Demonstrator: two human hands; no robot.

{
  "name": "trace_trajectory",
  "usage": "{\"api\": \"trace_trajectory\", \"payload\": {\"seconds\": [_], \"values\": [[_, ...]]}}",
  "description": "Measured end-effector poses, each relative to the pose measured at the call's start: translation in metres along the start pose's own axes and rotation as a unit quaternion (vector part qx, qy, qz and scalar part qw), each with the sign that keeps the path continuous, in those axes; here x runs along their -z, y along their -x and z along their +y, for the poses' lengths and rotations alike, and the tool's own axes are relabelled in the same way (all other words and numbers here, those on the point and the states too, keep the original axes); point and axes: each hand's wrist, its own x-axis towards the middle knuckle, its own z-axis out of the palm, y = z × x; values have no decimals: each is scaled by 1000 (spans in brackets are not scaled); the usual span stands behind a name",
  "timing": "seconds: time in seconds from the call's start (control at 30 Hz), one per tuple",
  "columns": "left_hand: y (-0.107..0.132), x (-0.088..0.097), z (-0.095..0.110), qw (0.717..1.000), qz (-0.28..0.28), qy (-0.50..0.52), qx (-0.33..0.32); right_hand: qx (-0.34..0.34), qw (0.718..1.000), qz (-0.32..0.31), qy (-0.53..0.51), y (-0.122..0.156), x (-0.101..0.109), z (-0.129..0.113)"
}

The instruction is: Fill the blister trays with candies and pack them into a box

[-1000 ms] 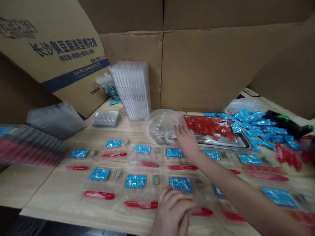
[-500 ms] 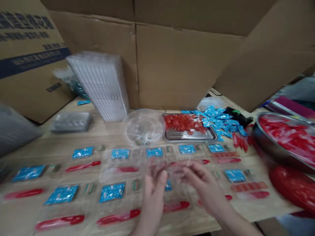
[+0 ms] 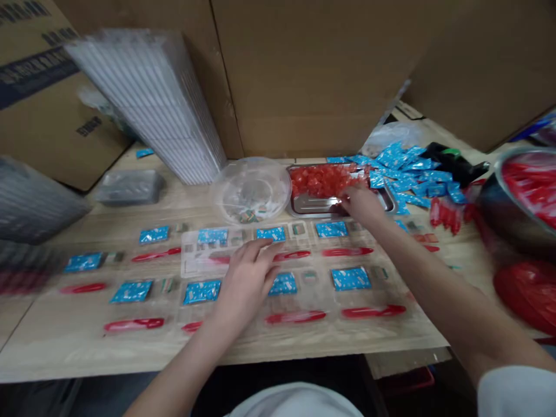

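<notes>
My left hand (image 3: 248, 272) hovers over the clear plastic blister trays in the middle of the table, fingers loosely spread and holding nothing visible. Around it lie blue packets (image 3: 202, 291) and red-handled tools (image 3: 295, 317) seated in the trays. My right hand (image 3: 364, 204) reaches to the front right of a metal tray (image 3: 315, 205), its fingers bent together. Whatever they pinch is hidden and blurred. Red translucent pieces (image 3: 319, 179) are heaped in that metal tray, just left of the fingers.
A round clear tub (image 3: 252, 188) holds small striped pieces. Loose blue packets (image 3: 417, 171) pile up at the back right, near a metal bowl (image 3: 490, 191) of red items. Stacked clear trays (image 3: 152, 104) lean against the cardboard (image 3: 295, 75). A red bag (image 3: 527, 295) sits at the right.
My hands were together over the trays around something clear; now they are apart. The right has moved to the metal tray, the left rests open above the blister trays. The view has shifted.
</notes>
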Motion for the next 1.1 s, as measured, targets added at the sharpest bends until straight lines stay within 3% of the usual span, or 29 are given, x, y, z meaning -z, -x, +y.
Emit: {"api": "trace_trajectory", "payload": {"seconds": [0.07,0.13,0.23,0.33,0.47,0.53,0.6,0.7,0.77,0.83,0.97,1.1], "values": [[19,-10,8,998,52,27,3,-10,997,-25,-79,22,8,-9],[31,-21,16,991,63,116,26,-23,970,-85,-225,52,20,-23],[32,-35,28,942,72,304,121,-16,917,-155,-368,99,32,-53],[20,-44,37,884,79,427,172,2,894,-168,-414,132,29,-81],[17,-45,42,866,98,453,186,-18,873,-135,-468,153,18,-100],[23,-44,41,879,92,433,180,-18,873,-123,-472,158,16,-98],[31,-43,40,912,87,370,154,-7,886,-111,-451,161,17,-90],[48,-44,34,974,74,205,61,16,937,-69,-342,162,19,-68],[59,-47,28,994,47,103,-14,53,970,-46,-234,161,16,-57],[66,-51,21,997,22,39,-62,122,981,-49,-139,160,10,-54],[70,-56,9,996,-11,-4,-93,263,959,-95,-53,156,-1,-63],[67,-56,5,995,-17,7,-94,263,953,-148,-42,152,2,-68]]}}
